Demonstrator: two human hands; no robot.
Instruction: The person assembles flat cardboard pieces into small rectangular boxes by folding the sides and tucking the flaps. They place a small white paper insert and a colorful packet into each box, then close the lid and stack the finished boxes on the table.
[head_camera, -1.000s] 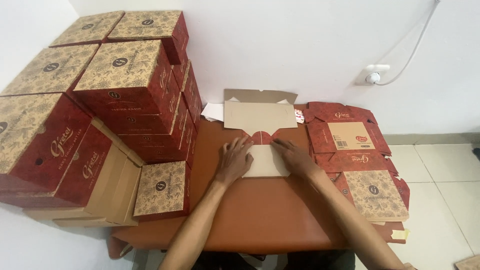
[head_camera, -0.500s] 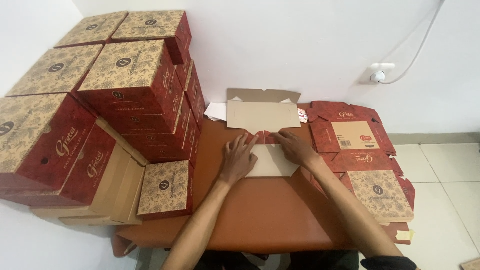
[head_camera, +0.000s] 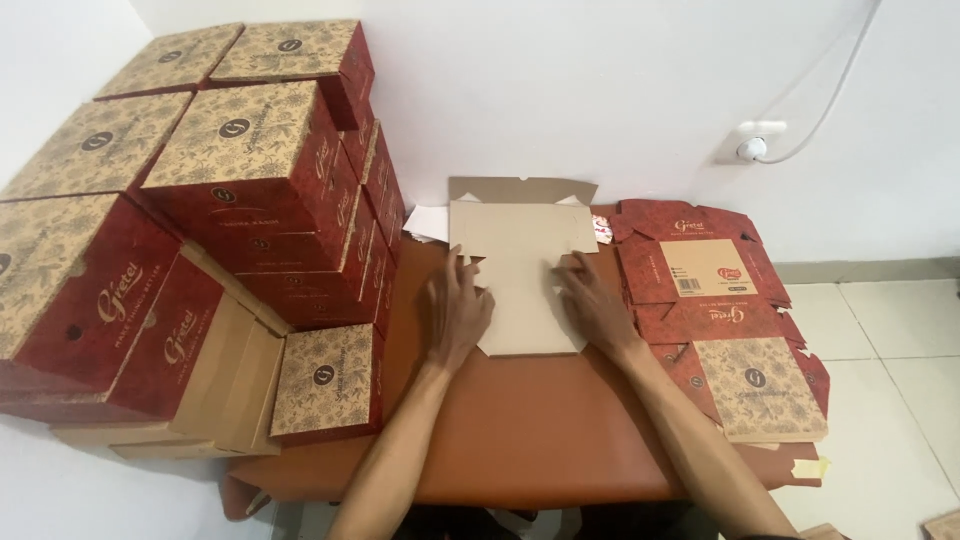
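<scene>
- The flat box blank (head_camera: 518, 275) lay plain side up on the brown table (head_camera: 520, 430), pinned between my two hands; its far flaps stood up against the white wall (head_camera: 600, 90).
- My left hand (head_camera: 457, 312) rested open, palm down, on the blank's left edge, gripping nothing.
- My right hand (head_camera: 592, 305) rested open and flat on the blank's right edge, fingers spread.
- Progress, as I judged it: the blank was pressed flat with only the far flaps raised; its side walls were not yet up, so most of the folding remained.
- Left of my left hand, finished boxes (head_camera: 250, 170) were stacked high; one small box (head_camera: 327, 380) stood just beside that wrist.
- Right of my right hand lay a pile of unfolded blanks (head_camera: 720, 310), red side up.
- Hidden: the creases under my palms, and the box stack cut off at the frame's left edge.
</scene>
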